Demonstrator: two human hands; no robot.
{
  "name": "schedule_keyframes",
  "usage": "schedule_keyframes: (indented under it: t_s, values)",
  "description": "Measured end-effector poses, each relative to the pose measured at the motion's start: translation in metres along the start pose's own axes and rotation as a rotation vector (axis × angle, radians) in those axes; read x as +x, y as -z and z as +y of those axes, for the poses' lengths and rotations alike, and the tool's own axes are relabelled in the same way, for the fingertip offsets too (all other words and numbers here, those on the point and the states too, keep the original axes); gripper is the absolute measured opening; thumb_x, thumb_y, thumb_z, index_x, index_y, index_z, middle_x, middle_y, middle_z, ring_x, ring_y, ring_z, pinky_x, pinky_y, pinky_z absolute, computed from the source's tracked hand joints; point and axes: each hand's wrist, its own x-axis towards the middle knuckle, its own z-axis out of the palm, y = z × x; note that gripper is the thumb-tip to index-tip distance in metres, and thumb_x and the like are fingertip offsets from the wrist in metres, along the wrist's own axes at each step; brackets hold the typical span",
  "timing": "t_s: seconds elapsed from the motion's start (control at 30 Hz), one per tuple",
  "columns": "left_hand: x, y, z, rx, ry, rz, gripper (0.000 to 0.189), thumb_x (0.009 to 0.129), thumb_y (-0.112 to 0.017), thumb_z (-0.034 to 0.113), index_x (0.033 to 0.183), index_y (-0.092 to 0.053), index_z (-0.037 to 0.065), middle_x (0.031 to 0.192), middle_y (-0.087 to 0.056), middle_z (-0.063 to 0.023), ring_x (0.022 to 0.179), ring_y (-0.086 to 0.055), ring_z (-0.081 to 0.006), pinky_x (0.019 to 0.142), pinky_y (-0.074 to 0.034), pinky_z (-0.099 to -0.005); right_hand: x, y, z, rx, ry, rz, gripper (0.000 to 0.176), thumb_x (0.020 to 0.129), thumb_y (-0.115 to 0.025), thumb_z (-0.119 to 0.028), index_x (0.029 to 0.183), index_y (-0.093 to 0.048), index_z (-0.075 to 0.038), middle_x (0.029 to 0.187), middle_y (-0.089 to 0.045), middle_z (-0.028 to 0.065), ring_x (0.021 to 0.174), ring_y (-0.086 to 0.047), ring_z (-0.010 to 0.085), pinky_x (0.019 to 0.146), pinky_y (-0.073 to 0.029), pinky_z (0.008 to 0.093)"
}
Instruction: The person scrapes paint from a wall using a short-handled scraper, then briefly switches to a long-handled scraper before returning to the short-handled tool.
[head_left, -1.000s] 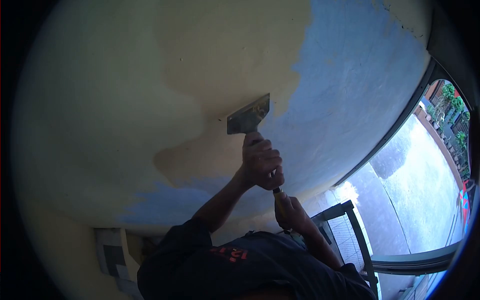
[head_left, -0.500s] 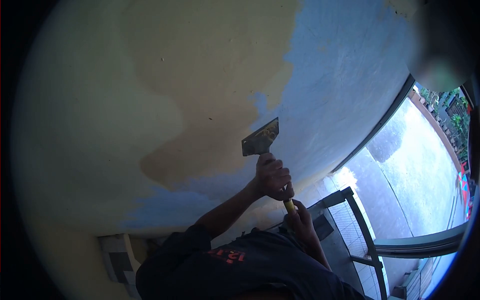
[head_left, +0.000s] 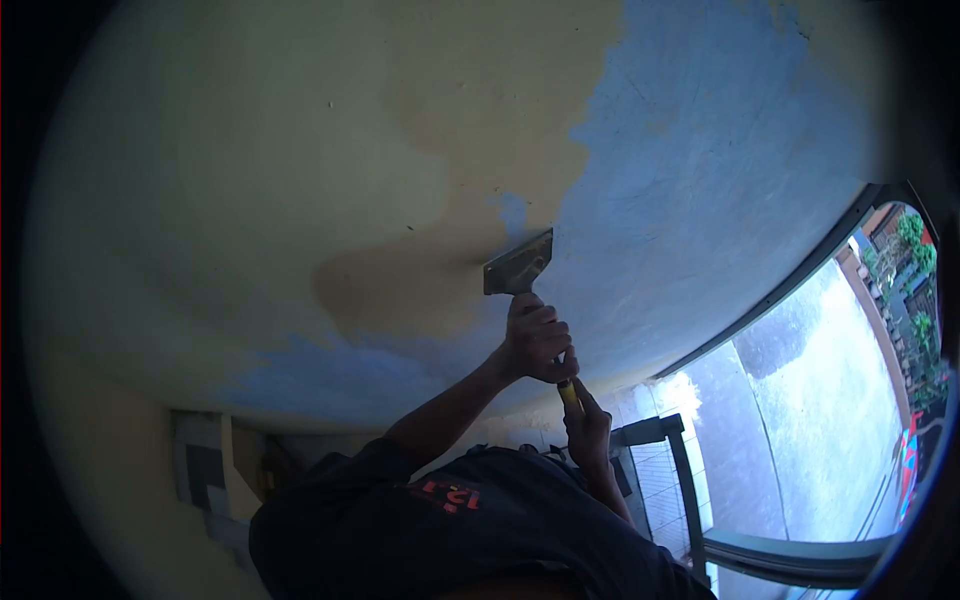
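A wide-bladed scraper (head_left: 519, 266) is held up against or just short of a painted wall (head_left: 250, 200); contact cannot be made out for certain. My left hand (head_left: 538, 340) is closed around the upper handle, just below the metal blade. Lower down, my right hand (head_left: 588, 425) grips the handle near its yellow part (head_left: 570, 394). The blade's edge lies where the yellowish paint meets a blue area (head_left: 690, 170). Pale smears mark the blade. A brownish, shadow-like patch (head_left: 400, 285) spreads on the wall left of it.
A dark frame edge (head_left: 770, 290) borders the wall at right. Beyond it are bright paving (head_left: 830, 400) and green plants (head_left: 912, 230). A dark railing (head_left: 688, 480) stands at lower right. Grey and white blocks (head_left: 205, 465) show at lower left.
The view has shifted slightly. Both hands and the scraper sit a little higher and further left in view. The brownish patch's left edge has moved right. Both grips stay the same.
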Motion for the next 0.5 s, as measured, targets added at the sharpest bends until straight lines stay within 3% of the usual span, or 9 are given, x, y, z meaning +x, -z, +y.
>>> schedule_keyframes:
  t_s: [0.1,0.2,0.5]
  values:
    - [0.001,-0.006,0.001,0.047,0.024,0.018,0.022,0.058,-0.061,0.025,0.048,-0.044,0.017,0.051,-0.044,0.0046,0.055,-0.044,-0.0148,0.070,-0.035,-0.0359,0.011,0.012,0.001,-0.035,0.089,-0.011,0.043,0.099,-0.049,-0.020,0.138,-0.053,0.000,0.058,-0.051,0.0007,0.054,-0.046,0.0062,0.051,-0.041,0.0274]
    - [0.004,-0.006,0.004,0.080,0.029,0.017,0.020,0.055,-0.060,0.026,0.048,-0.043,0.017,0.051,-0.043,0.0041,0.055,-0.044,-0.0153,0.070,-0.035,-0.0360,0.013,0.022,-0.002,-0.013,0.030,-0.067,0.041,0.097,-0.056,-0.016,0.137,-0.056,-0.006,0.062,-0.056,0.0069,0.060,-0.050,0.0054,0.055,-0.045,0.0278]
    - [0.012,-0.002,0.003,0.118,-0.014,0.039,0.020,0.055,-0.057,0.024,0.047,-0.040,0.017,0.050,-0.041,0.0017,0.052,-0.044,-0.0176,0.068,-0.033,-0.0373,0.016,0.023,-0.012,0.050,0.059,-0.090,0.039,0.099,-0.052,-0.018,0.136,-0.056,-0.004,0.060,-0.049,0.0036,0.058,-0.044,0.0058,0.051,-0.039,0.0280]
